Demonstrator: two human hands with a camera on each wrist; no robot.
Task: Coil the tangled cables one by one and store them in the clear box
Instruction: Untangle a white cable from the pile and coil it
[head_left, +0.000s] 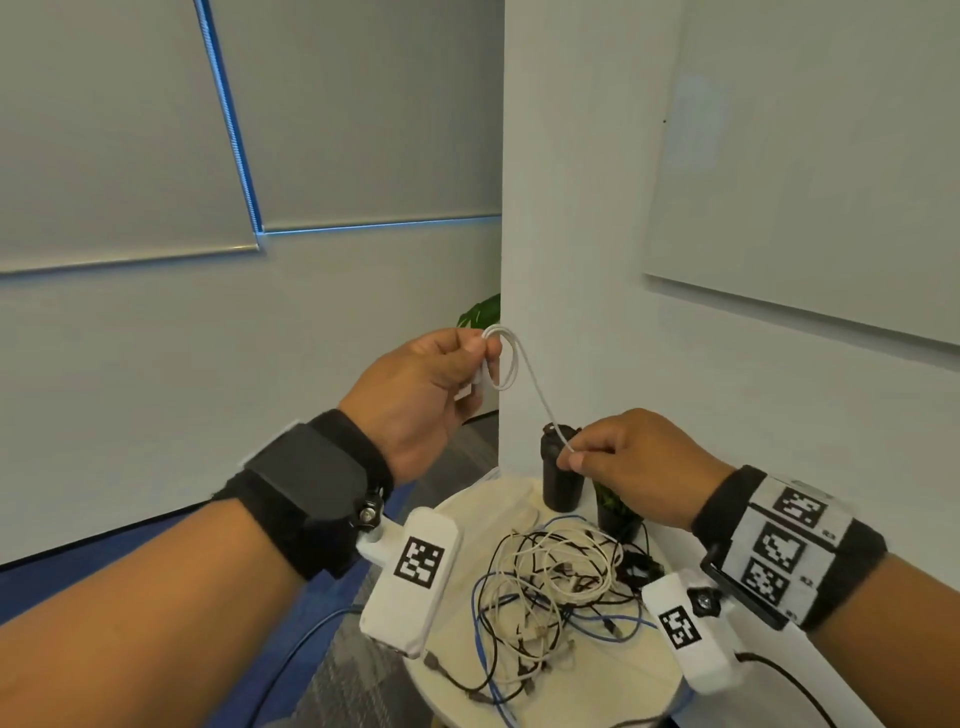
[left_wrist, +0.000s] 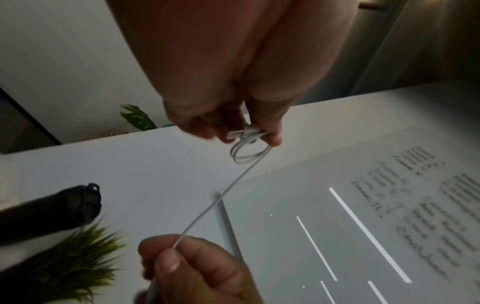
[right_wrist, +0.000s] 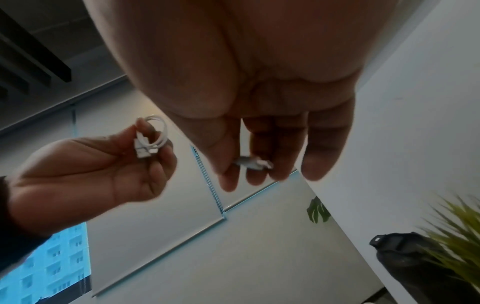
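Note:
My left hand (head_left: 470, 364) is raised above the table and pinches a small coil of white cable (head_left: 503, 364), its plug tucked against the fingers (left_wrist: 270, 135). The loose run of that white cable (left_wrist: 215, 203) slopes down to my right hand (head_left: 576, 460), which pinches it between thumb and forefinger. In the right wrist view the cable's far plug (right_wrist: 253, 163) lies inside the right fingers, and the coil (right_wrist: 153, 135) shows in the left hand. A tangle of white, black and blue cables (head_left: 550, 587) lies on the round table below. No clear box is in view.
A round pale table (head_left: 623, 691) carries the tangle, a black bottle (head_left: 561, 473) and a small potted green plant (head_left: 615, 506) at its back edge. A white pillar stands right behind it. A whiteboard (head_left: 810, 156) hangs on the right wall.

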